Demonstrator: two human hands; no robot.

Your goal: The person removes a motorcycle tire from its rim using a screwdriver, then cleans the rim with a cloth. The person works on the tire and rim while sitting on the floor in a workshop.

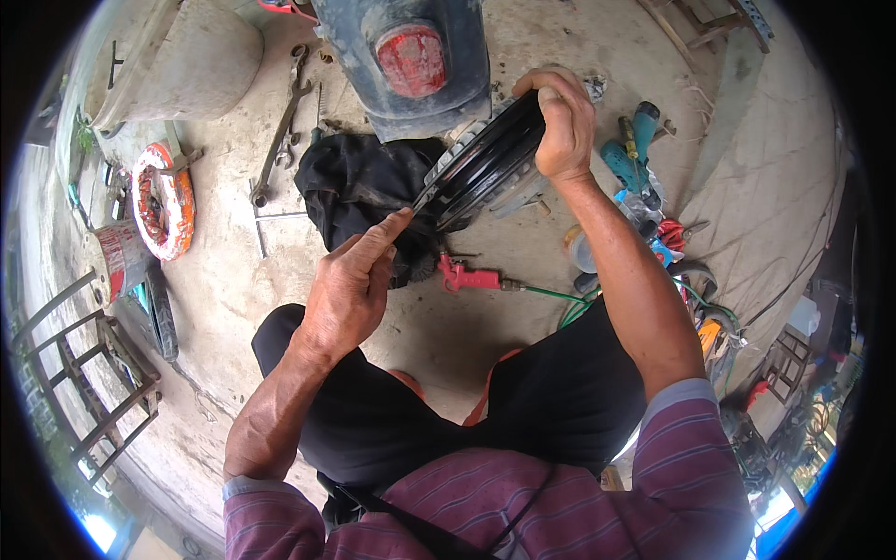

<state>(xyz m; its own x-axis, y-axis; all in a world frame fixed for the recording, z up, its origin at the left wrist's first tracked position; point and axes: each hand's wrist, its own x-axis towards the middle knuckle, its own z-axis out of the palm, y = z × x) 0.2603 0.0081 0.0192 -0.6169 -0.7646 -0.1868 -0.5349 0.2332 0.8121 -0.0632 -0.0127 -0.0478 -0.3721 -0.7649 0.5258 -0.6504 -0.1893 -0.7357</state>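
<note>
A black wheel rim (487,168) stands tilted over a bunched black cloth (359,187) on the floor. My right hand (567,126) grips its upper right edge, thumb on the near side and fingers over the top. Against the rim's lower left edge rests the outstretched index finger of my left hand (353,285); the other fingers curl in and hold nothing I can see. Just beyond is a dark rear mudguard (443,28) with a red tail light (412,61). A pink-red air gun (471,275) with a green hose lies below the rim.
Left of the cloth lie a long wrench (280,126), a screwdriver (318,112) and a T-shaped wrench (259,219). Farther left are an orange-and-white wrapped ring (163,201) and a metal rack (93,383). Teal power tools (644,126) and mixed hand tools lie right of my forearm.
</note>
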